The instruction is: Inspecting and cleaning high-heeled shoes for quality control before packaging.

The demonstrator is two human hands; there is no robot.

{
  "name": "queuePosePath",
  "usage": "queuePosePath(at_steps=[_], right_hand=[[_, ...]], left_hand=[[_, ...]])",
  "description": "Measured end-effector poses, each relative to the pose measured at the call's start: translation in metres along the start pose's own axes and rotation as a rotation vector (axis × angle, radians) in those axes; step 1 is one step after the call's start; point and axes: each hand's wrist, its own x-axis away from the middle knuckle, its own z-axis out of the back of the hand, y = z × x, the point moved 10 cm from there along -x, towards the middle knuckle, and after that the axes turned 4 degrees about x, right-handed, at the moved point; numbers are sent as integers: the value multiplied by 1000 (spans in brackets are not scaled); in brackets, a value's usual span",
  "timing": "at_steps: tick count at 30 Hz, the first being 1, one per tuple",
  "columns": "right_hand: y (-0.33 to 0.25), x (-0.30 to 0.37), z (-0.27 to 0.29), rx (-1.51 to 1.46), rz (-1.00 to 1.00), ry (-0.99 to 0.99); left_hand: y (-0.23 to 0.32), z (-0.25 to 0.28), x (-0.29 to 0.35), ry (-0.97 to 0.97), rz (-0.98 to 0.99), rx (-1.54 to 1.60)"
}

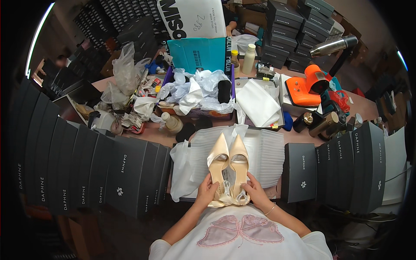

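Observation:
A pair of pointed, cream satin high-heeled shoes [219, 157] is held side by side in front of my body, toes pointing away from me. My left hand [208, 190] grips the left shoe near its heel, thumb on the inner side. The right shoe's heel end is in my right hand [256, 193]. Sparkling ornaments and satin bows sit at the heels. Under and beyond the shoes lies an open box lined with white tissue paper [266, 151]; its walls are mostly hidden.
Dark shoe boxes [134, 173] stand in rows at left, with more boxes [301, 173] at right. Behind are a purple-edged bin of crumpled tissue [197, 93], a tray of white sheets [258, 102], bottles [249, 58] and an orange device [303, 89]. Another person's arm [232, 27] shows at the back.

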Motion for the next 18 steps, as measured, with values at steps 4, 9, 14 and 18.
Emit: queuePosePath(at_steps=[4, 9, 14, 18], right_hand=[[-21, 7, -20, -23, 129, -86], [-43, 11, -40, -6, 245, -185], [-54, 13, -54, -41, 205, -252], [-49, 13, -61, -42, 169, -271]], left_hand=[[15, 15, -5, 15, -70, -79], [40, 48, -16, 121, -103, -136], [38, 71, -22, 96, 0, 145], [19, 103, -31, 203, -25, 14]])
